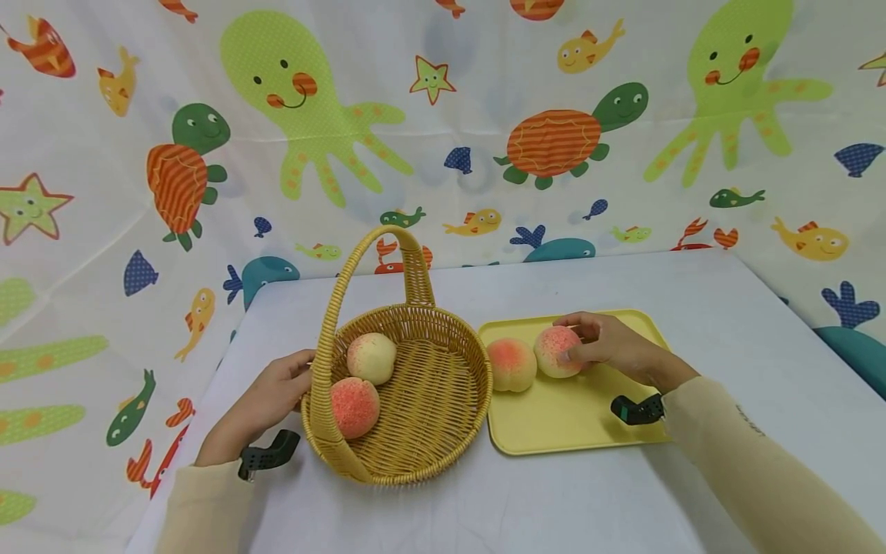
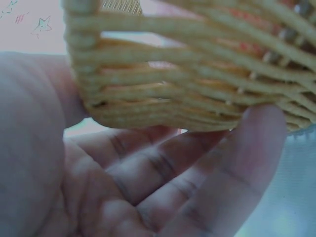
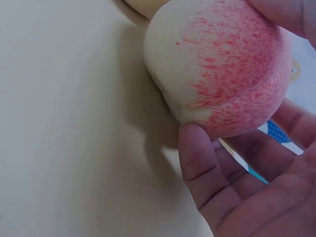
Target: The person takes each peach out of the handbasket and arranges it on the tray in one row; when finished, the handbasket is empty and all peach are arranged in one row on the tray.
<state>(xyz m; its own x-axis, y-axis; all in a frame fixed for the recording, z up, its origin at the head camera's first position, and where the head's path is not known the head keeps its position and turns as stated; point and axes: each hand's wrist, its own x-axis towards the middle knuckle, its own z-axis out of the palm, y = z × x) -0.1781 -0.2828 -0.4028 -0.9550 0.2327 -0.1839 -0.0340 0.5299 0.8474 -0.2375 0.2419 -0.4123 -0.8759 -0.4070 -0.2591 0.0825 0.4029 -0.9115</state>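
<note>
My left hand point(image 1: 277, 391) grips the left side of a wicker basket point(image 1: 432, 396) with a tall arched handle. In the left wrist view its fingers reach below the woven wall point(image 2: 163, 74). Two peaches lie at the basket's left side, a pale one point(image 1: 371, 358) behind a redder one point(image 1: 354, 408). On the right, my right hand point(image 1: 612, 346) holds a pink-and-cream peach point(image 1: 557, 352) over a yellow tray point(image 1: 567, 423). The right wrist view shows thumb and fingers around this peach point(image 3: 227, 69). Just left of it, an orange-pink peach point(image 1: 512, 365) sits on the tray.
Basket and tray stand side by side on a white-covered table point(image 1: 554, 500). Behind and to the left hangs a curtain point(image 1: 443, 169) printed with sea animals. The basket's handle point(image 1: 339, 300) arches high over its left part.
</note>
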